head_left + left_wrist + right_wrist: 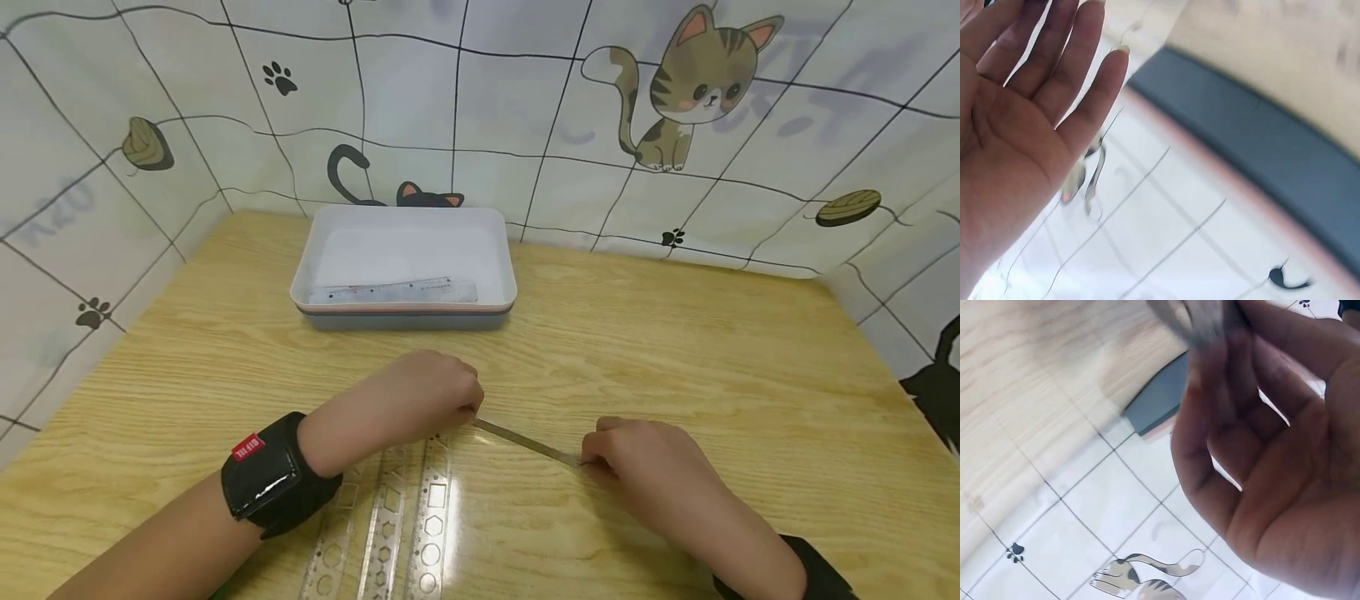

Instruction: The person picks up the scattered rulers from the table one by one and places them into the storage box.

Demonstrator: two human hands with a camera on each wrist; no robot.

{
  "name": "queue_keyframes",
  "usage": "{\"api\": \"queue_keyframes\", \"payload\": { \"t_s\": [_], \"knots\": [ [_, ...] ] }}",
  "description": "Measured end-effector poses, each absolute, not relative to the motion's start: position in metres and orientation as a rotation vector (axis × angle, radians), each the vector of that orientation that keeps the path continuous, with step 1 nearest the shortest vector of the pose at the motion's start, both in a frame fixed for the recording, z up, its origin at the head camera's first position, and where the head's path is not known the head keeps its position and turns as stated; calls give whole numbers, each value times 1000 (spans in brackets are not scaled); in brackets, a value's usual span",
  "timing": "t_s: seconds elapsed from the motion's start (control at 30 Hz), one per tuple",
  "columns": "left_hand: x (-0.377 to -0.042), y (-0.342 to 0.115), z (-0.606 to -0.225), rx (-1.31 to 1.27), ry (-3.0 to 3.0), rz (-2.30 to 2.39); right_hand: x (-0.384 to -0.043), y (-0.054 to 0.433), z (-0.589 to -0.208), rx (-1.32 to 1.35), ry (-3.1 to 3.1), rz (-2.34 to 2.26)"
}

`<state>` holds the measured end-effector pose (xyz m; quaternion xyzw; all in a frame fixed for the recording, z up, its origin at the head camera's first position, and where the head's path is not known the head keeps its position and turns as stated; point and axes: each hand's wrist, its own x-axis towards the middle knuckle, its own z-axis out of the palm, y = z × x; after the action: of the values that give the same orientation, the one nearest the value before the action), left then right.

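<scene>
A thin ruler [527, 442] is stretched between both hands, seen nearly edge-on in the head view. My left hand [423, 396] pinches its far left end; the fingertips are hidden behind the knuckles there. At the near right end, my right hand [656, 475] pinches it between thumb and fingers. The right wrist view shows the blurred ruler end [1207, 319] at those fingertips. Three clear template rulers with cut-out shapes, among them one [431, 525] on the right side, lie side by side on the table [675, 350], partly below my left hand and forearm.
Behind the hands stands a white tray [405, 242] with a grey outside, holding several clear rulers [397, 292]. A wall sheet [510, 108] with cat drawings borders the table's back and sides. Something green [221, 593] peeks out under my left forearm.
</scene>
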<state>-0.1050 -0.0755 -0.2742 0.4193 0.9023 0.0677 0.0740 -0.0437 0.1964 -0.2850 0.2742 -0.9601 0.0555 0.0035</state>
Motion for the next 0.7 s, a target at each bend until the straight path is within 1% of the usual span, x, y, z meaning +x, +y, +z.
{"api": "queue_keyframes", "payload": {
  "t_s": [0.13, 0.27, 0.47, 0.7],
  "knots": [
    [-99, -83, -258, 1245, 2698, 245, -42, 190, -283, 935, -2768, 166],
    [-97, -85, -249, 1223, 2561, 371, -41, 183, -282, 1001, -2538, 184],
    [-98, -88, -245, 1141, 2398, 501, -42, 176, -287, 1118, -2204, 106],
    [-97, -86, -245, 1218, 2452, 493, -44, 165, -296, 1136, -2044, -31]
  ]
}}
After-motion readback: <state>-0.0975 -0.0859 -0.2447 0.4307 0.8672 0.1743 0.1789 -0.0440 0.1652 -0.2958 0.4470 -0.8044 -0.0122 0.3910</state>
